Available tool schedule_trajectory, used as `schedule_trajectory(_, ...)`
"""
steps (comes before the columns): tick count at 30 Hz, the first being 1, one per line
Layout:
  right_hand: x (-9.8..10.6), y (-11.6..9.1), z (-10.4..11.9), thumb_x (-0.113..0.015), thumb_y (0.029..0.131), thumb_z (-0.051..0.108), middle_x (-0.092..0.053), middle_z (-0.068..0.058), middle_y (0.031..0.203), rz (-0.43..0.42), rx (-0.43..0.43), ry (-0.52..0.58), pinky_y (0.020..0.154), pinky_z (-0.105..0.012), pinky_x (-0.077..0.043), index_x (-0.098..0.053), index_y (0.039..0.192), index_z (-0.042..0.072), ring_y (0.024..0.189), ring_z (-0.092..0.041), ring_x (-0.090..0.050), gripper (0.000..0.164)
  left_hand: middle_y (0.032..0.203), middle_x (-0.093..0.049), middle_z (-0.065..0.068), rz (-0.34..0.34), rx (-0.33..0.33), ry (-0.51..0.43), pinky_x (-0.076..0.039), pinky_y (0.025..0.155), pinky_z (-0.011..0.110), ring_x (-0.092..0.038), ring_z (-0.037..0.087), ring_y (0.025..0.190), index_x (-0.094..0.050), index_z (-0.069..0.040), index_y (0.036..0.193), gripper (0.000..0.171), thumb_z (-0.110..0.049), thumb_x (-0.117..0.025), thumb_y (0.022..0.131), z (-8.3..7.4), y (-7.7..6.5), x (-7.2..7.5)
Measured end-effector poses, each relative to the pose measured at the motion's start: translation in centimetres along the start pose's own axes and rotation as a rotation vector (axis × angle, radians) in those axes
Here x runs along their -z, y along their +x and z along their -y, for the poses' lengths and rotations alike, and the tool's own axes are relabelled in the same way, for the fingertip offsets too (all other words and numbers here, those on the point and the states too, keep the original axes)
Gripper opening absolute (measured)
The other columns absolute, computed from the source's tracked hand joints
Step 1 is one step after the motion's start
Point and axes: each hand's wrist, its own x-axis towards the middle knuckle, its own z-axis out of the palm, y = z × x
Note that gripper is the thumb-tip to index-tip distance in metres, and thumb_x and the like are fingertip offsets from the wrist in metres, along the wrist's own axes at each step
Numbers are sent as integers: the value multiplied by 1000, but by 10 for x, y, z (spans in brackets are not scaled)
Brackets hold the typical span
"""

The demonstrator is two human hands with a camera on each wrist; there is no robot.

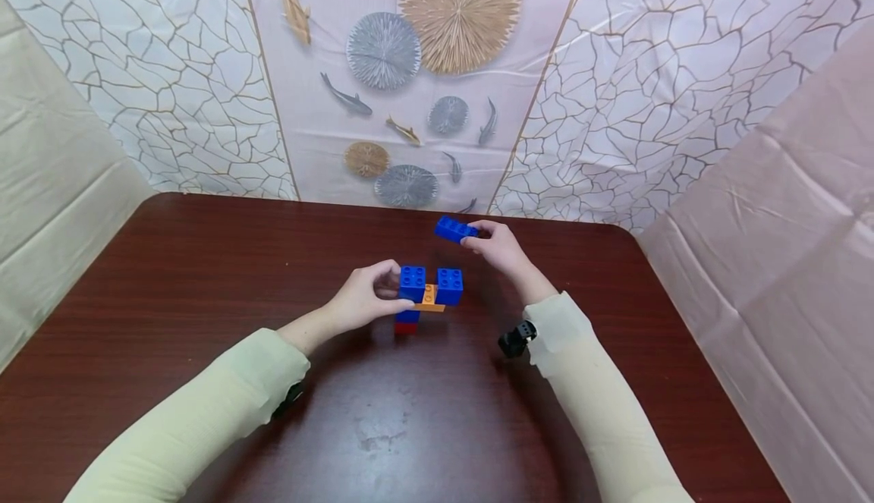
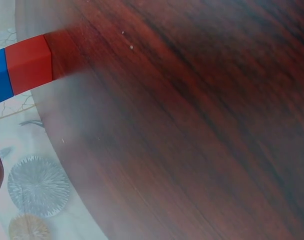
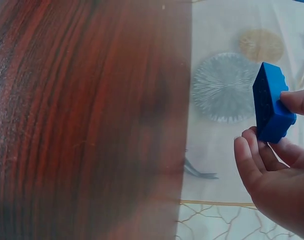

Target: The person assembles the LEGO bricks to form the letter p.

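Near the middle of the table stands a small stack of toy building bricks. At its foot is a red brick [image 1: 406, 328], then a blue one [image 1: 408, 317], then a flat orange brick [image 1: 429, 303] reaching right. Two blue bricks with studs, a left one [image 1: 413, 278] and a right one [image 1: 450, 284], sit apart on the orange brick. My left hand [image 1: 362, 298] grips the stack from the left, thumb in front and fingers partly hidden behind. Beyond the stack, my right hand [image 1: 500, 249] pinches a longer blue brick [image 1: 451, 228] by one end; its hollow underside shows in the right wrist view.
The dark wooden table [image 1: 225, 260] ends at a back edge just beyond the right hand. Patterned cloth [image 1: 205, 93] hangs behind it, and pale cloth sides [image 1: 771, 207] flank it. A black wrist device [image 1: 517, 339] sits at the right sleeve.
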Motion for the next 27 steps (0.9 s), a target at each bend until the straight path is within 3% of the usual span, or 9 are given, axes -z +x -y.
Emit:
schedule_trajectory(9, 8, -14, 11, -61, 88, 17, -62, -18, 106, 2, 51, 40, 90, -47, -48, -57, 120, 0, 89, -23, -57, 36, 98, -65, 14, -4, 5, -14, -55, 83, 35, -64, 22, 92, -53, -6, 96, 31, -15, -76, 78, 1, 0, -1)
schedule_trajectory(17, 12, -28, 24, -62, 89, 20, -61, -16, 111, 25, 81, 10, 82, -31, -46, -57, 123, 5, 94, -22, -54, 38, 98, -65, 13, 1, 4, -6, -55, 84, 35, -64, 22, 92, -53, -6, 97, 31, -15, -76, 77, 2, 0, -1)
schedule_trajectory(24, 12, -40, 37, -63, 88, 20, -62, -16, 114, 55, 118, -7, 81, -29, -46, -57, 123, 6, 97, -24, -56, 38, 98, -66, 15, -7, 5, -5, -54, 84, 37, -63, 23, 92, -53, -5, 97, 31, -12, -76, 77, 2, 1, -2)
schedule_trajectory(27, 12, -44, 40, -64, 88, 19, -62, -16, 112, 62, 144, -6, 78, -26, -46, -57, 122, 5, 95, -23, -57, 38, 98, -65, 17, -2, 10, 4, -54, 85, 38, -63, 24, 92, -52, -3, 96, 29, -8, -74, 78, -8, -2, 0)
